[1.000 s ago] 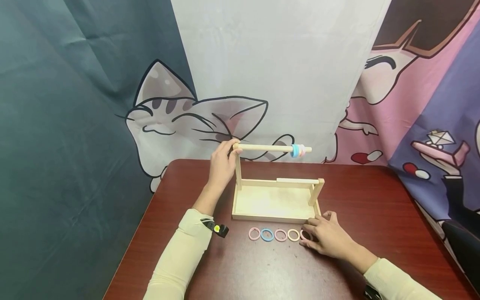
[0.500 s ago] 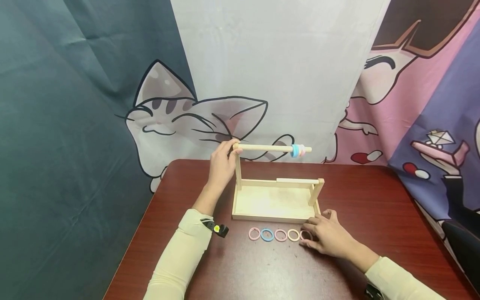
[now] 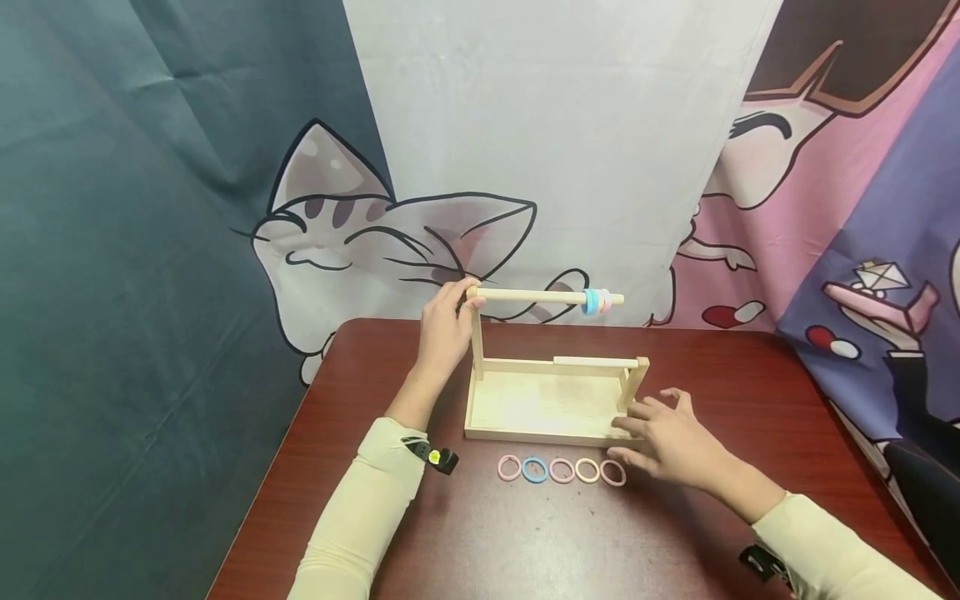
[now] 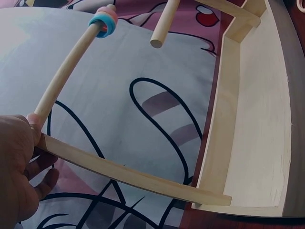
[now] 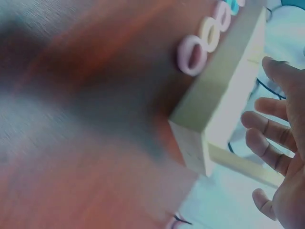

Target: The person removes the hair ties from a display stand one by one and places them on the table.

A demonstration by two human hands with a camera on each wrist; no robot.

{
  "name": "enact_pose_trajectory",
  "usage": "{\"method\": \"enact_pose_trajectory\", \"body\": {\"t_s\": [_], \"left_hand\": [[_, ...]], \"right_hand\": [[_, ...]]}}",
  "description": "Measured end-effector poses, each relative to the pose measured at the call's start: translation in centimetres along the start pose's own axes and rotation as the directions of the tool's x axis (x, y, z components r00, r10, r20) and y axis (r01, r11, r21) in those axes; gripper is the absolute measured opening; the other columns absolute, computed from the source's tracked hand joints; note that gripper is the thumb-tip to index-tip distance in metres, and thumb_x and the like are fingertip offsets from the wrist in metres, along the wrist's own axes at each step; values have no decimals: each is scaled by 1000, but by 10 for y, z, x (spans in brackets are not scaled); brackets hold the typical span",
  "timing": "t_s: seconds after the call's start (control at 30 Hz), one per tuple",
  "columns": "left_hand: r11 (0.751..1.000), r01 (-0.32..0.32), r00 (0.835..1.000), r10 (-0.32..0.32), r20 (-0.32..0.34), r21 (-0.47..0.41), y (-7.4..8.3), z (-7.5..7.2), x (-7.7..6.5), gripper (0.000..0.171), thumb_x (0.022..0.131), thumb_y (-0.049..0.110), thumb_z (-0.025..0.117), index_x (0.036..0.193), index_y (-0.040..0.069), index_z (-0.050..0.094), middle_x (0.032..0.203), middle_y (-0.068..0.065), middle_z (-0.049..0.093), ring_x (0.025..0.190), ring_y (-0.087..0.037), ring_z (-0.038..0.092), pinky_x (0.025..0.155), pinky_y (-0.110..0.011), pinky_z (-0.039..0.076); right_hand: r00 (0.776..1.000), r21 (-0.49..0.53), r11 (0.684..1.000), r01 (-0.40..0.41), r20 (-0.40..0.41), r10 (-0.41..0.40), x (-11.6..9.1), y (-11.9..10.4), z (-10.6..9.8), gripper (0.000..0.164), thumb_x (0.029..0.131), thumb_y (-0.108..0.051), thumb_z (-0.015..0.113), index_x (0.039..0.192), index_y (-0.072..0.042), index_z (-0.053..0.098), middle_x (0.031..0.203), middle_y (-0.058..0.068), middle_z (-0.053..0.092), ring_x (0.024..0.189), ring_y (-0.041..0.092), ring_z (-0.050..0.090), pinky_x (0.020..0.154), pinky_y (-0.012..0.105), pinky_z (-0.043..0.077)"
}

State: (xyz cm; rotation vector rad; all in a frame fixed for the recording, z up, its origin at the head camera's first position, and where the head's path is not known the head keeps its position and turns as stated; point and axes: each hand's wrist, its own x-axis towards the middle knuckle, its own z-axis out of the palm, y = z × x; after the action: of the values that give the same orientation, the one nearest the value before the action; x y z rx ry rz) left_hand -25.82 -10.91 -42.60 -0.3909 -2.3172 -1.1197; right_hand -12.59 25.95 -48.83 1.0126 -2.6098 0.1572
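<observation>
My left hand [image 3: 445, 325] grips the top of the tall left post [image 3: 477, 342] of a wooden stand, where a long horizontal rod [image 3: 528, 295] joins it. Near that rod's free right end hang blue and pink rings [image 3: 591, 302]. In the left wrist view, thumb and fingers lie around the post's top corner. My right hand [image 3: 671, 437] hovers by the front right corner of the stand's tray [image 3: 540, 435], fingers spread and holding nothing. Below the tray, several rings lie in a row; the rightmost is a pink ring [image 3: 612, 473], beside a cream ring [image 3: 587, 471].
A shorter right post [image 3: 634, 382] carries a second, lower rod [image 3: 592, 362] pointing left. Left in the row lie a blue ring [image 3: 535, 469] and a pink ring [image 3: 508, 467]. The brown table [image 3: 390, 358] ends at a printed cloth backdrop [image 3: 562, 150].
My right hand has lifted off the rightmost pink ring and moved up and right, uncovering it. The left hand, the stand and the rings stay where they were.
</observation>
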Motion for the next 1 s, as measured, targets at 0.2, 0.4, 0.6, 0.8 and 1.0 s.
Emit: {"method": "enact_pose_trajectory", "body": {"t_s": [0.2, 0.4, 0.6, 0.8, 1.0], "left_hand": [[1000, -6, 1000, 6, 1, 0, 1, -1, 2, 35, 101, 27, 76, 131, 8, 76, 117, -15, 77, 89, -33, 66, 83, -50, 61], [1000, -2, 1000, 2, 21, -11, 1, -3, 2, 39, 101, 31, 75, 131, 7, 76, 112, -14, 75, 90, -31, 66, 84, -48, 60], [1000, -11, 999, 12, 31, -10, 1, -6, 2, 39, 100, 33, 76, 130, 8, 77, 116, -16, 76, 100, -35, 71, 94, -52, 60], [999, -26, 999, 26, 31, -20, 2, -7, 3, 37, 99, 29, 77, 128, 6, 77, 122, -17, 76, 114, -37, 74, 102, -54, 58], [999, -34, 999, 35, 32, -25, 4, -7, 5, 33, 99, 26, 78, 124, 6, 76, 119, -17, 76, 105, -36, 72, 96, -52, 59]], "right_hand": [[998, 20, 1000, -22, -59, 23, 13, 15, -22, 36, 83, -39, 94, 110, -17, 85, 104, -2, 78, 97, 21, 67, 99, 69, 37], [989, 58, 998, -31, -145, 39, 26, 31, -34, 28, 81, -30, 95, 104, -18, 83, 102, 0, 77, 96, 22, 66, 98, 67, 35], [978, 91, 992, -83, -182, 99, 41, 45, -41, 21, 86, -25, 92, 103, -17, 83, 95, -2, 72, 95, 22, 64, 99, 67, 35], [969, 131, 983, -131, -193, 155, 55, 54, -47, 22, 89, -23, 92, 108, -15, 84, 102, 3, 76, 103, 26, 65, 101, 71, 35], [956, 112, 973, -202, -194, 220, 67, 62, -55, 30, 90, -29, 92, 113, -13, 84, 105, 8, 75, 105, 32, 63, 94, 70, 37]]}}
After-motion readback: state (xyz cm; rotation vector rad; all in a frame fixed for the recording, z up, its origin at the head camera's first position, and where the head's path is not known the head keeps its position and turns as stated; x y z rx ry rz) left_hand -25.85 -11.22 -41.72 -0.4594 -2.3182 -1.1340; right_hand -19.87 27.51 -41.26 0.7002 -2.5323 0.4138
